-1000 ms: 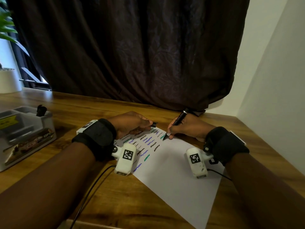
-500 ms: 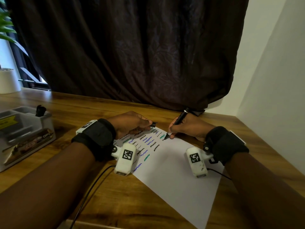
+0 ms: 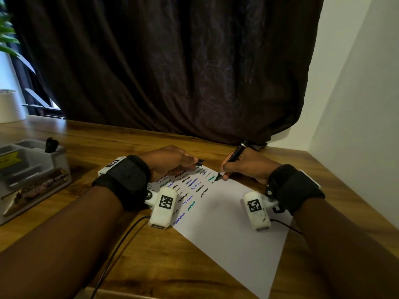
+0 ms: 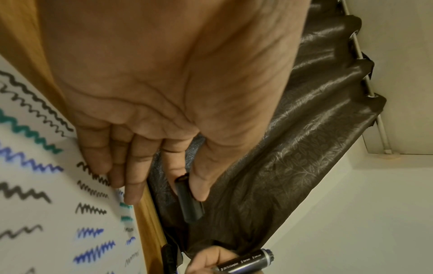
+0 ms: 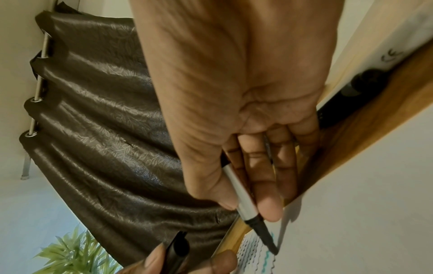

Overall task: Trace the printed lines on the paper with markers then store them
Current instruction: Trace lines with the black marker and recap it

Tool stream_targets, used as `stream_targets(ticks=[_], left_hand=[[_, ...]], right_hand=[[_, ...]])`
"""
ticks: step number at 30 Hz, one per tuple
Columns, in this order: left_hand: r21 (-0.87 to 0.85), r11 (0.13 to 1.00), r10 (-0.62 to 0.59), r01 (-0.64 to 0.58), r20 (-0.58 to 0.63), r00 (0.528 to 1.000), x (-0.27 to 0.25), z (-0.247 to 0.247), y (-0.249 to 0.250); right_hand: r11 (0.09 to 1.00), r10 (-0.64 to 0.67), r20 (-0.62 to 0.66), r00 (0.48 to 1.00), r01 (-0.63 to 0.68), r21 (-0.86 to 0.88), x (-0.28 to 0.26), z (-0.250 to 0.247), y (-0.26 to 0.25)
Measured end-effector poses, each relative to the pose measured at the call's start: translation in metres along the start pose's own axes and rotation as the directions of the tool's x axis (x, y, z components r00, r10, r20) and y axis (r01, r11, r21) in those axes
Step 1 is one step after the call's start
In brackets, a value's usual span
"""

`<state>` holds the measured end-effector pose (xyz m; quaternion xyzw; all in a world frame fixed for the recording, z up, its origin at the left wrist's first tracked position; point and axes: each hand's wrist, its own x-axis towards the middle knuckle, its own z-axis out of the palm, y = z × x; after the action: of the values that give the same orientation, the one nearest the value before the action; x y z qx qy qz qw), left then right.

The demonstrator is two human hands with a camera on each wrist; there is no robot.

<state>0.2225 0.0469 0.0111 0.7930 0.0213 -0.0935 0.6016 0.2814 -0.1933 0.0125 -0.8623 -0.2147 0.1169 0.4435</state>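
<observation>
Wooden surface (image 3: 151,255) carrying white paper (image 3: 226,229). Right hand (image 3: 248,167) pinches a black marker (image 3: 234,157), tip on the paper; left hand (image 3: 170,160) pinches the cap (image 4: 188,200), remaining fingers on the sheet.

We see white paper (image 3: 218,214) with zigzag lines (image 3: 191,186) in black, teal and blue-purple. The marker (image 3: 234,157) is black with a silver-grey band near a black tip; the cap (image 4: 188,202) is black. Tabletop (image 3: 133,255): warm brown wood grain. Curtain (image 3: 172,67): dark brown with a faint leaf pattern. Wrist straps (image 3: 126,180) are black; the white camera units (image 3: 163,207) carry black-and-white square tags. Organizer (image 3: 32,175): grey with a yellow label. Walls (image 3: 356,104) are off-white. Plant (image 5: 77,254): green leaves.
</observation>
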Motion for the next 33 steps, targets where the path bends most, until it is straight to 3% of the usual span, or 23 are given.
stream_targets(ticks=[33], left_hand=[[-0.024,0.999,-0.022,0.021,-0.009,1.0,-0.0003,0.0004,0.0007]], right_hand=[[0.997,0.077,-0.072,0.994,-0.075,0.026,0.0007,-0.0031,0.0036]])
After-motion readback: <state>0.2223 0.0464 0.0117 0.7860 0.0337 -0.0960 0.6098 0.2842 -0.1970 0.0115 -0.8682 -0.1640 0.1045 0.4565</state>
